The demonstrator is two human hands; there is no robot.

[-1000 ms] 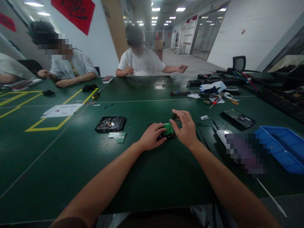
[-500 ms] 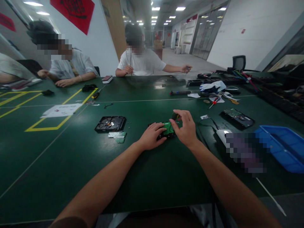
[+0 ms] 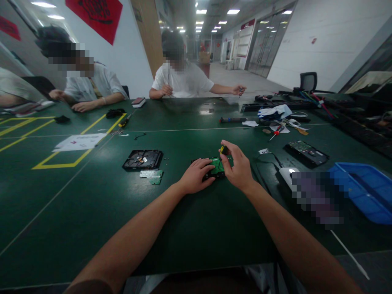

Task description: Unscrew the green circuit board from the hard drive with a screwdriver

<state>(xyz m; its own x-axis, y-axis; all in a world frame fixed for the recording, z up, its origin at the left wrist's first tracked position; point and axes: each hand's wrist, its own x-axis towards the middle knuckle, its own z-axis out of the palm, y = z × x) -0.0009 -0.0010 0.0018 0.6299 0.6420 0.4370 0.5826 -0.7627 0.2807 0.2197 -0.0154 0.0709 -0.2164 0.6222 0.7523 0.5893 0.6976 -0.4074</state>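
A hard drive with a green circuit board [image 3: 217, 166] lies on the dark green table, partly covered by my left hand [image 3: 198, 174], whose fingers rest on it and hold it at its left side. My right hand [image 3: 237, 165] grips a short screwdriver with a yellow and black handle [image 3: 223, 150] between thumb and fingers. Its shaft points down at the board; the tip is too small to make out. To the left lie another black drive [image 3: 143, 159] and a loose green board [image 3: 152, 176] below it, with tiny screws beside them.
A third drive [image 3: 307, 153], a blue tray [image 3: 364, 192] and a pale cabled device [image 3: 289, 175] are on the right. Farther back lie a red screwdriver [image 3: 277, 131], a dark driver [image 3: 233, 120] and gloves [image 3: 275, 111]. Several people sit across the table.
My right hand has shifted slightly left, and the screwdriver handle has turned so more of its yellow shows. My left hand stays put on the drive.
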